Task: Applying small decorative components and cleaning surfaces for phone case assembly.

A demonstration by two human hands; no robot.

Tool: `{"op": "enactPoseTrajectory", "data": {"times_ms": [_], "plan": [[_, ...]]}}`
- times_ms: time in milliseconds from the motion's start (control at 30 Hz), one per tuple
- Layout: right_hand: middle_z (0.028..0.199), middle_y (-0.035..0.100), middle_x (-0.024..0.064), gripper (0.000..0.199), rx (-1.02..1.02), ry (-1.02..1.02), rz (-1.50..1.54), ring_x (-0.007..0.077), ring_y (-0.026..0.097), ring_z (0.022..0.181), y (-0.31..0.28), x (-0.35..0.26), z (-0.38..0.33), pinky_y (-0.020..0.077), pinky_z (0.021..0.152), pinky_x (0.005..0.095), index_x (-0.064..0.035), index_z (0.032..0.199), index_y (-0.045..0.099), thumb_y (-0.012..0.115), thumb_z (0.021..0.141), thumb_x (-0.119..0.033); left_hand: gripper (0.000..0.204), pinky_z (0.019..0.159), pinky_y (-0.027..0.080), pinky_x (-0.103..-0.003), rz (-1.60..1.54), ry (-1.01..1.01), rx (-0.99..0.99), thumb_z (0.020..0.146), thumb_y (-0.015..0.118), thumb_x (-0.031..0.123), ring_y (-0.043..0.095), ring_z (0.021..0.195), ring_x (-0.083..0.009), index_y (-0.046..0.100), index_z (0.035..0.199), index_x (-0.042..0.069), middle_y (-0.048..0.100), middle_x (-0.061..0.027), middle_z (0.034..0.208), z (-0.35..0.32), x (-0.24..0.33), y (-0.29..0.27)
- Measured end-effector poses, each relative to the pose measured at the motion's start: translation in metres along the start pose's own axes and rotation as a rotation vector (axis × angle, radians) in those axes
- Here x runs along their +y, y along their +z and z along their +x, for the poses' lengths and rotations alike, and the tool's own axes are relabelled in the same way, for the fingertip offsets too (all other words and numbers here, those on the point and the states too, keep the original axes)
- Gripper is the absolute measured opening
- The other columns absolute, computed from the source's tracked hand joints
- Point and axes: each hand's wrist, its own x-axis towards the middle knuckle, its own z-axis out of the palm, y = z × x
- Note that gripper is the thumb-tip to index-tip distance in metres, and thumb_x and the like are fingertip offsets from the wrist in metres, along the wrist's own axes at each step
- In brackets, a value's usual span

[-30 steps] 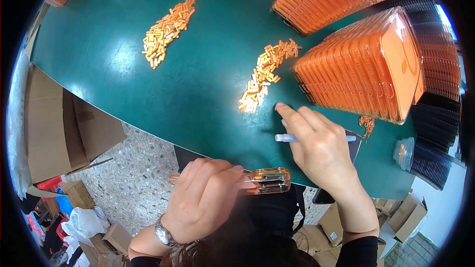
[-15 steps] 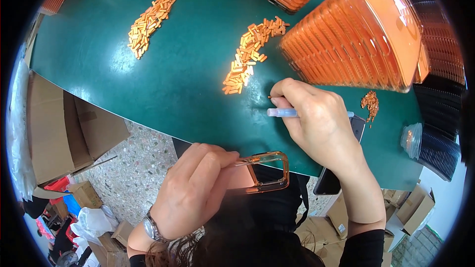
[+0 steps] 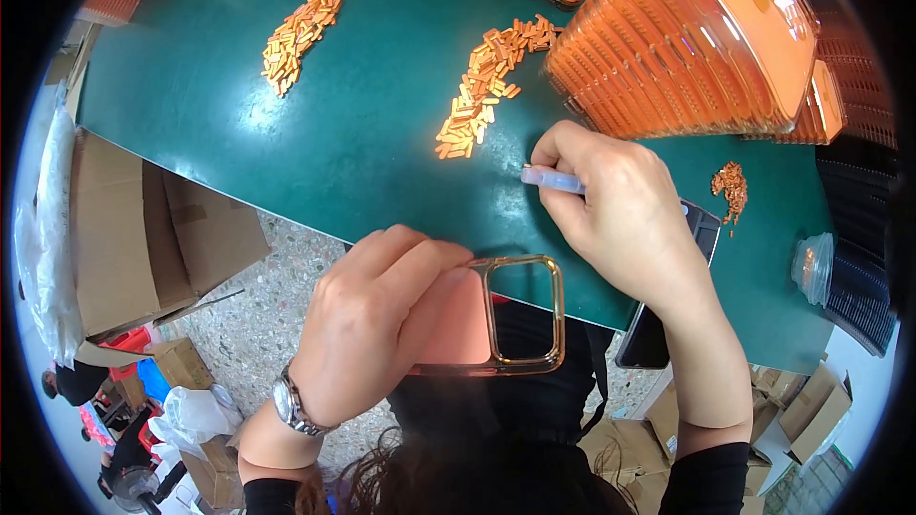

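Note:
My left hand (image 3: pixel 367 319), wearing a metal wristwatch, grips a phone case (image 3: pixel 556 324) by its left side, just off the table's near edge. The case has a clear orange frame, a large camera opening and a pinkish panel. Over the table, my right hand (image 3: pixel 634 205) has its fingers closed round a pale, translucent pen-like stick (image 3: pixel 555 179). A tiny orange bit shows at its thumb and fingertip, too small to name. Close by, to the upper left, lies a pile of small orange strips (image 3: pixel 477 95). A dark phone (image 3: pixel 649 339) sits partly behind my right wrist.
Nested orange cases (image 3: pixel 658 48) form a tall stack at the right of the green table (image 3: pixel 382 133). Another strip pile (image 3: pixel 303 33) lies far left. Tiny orange parts (image 3: pixel 730 193) and a clear plastic cup (image 3: pixel 813 269) are at right. Cardboard boxes (image 3: pixel 114 229) stand at left.
The phone case has turned so that its panel and camera opening show more fully. My right hand has shifted slightly up, and the stick now points differently. The whole view has moved a little.

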Motion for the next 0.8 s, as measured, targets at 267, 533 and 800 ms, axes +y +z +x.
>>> {"op": "enactPoseTrajectory", "data": {"times_ms": [267, 533, 800], "plan": [[0.095, 0.066, 0.0117, 0.016, 0.08, -0.374, 0.147, 0.0309, 0.067, 0.077, -0.001, -0.003, -0.022, 0.055, 0.064, 0.039, -0.0018, 0.097, 0.068, 0.077, 0.084, -0.001, 0.013, 0.076, 0.056, -0.048, 0.052, -0.049, -0.051, 0.098, 0.066, 0.006, 0.069, 0.09, -0.0411, 0.067, 0.11, 0.002, 0.068, -0.0186, 0.095, 0.017, 0.003, 0.002], [0.098, 0.065, 0.0111, 0.024, 0.072, -0.454, -0.138, 0.0301, 0.067, 0.078, 0.01, -0.006, -0.025, 0.0559, 0.062, 0.0409, -0.0012, 0.094, 0.064, 0.077, 0.074, 0.001, 0.011, 0.073, 0.056, -0.049, 0.049, -0.032, -0.051, 0.097, 0.068, 0.009, 0.068, 0.087, -0.0409, 0.062, 0.101, 0.001, 0.067, -0.0197, 0.091, 0.028, 0.006, 0.014], [0.096, 0.063, 0.0108, 0.026, 0.012, -0.326, -0.051, 0.0319, 0.067, 0.081, 0.011, -0.006, -0.026, 0.0563, 0.064, 0.0423, -0.0018, 0.099, 0.064, 0.076, 0.077, 0.003, 0.022, 0.065, 0.054, -0.048, 0.168, 0.019, -0.014, 0.097, 0.071, 0.015, 0.066, 0.078, -0.0361, 0.054, 0.09, 0.004, 0.062, -0.014, 0.082, 0.032, 0.004, 0.02]]}}
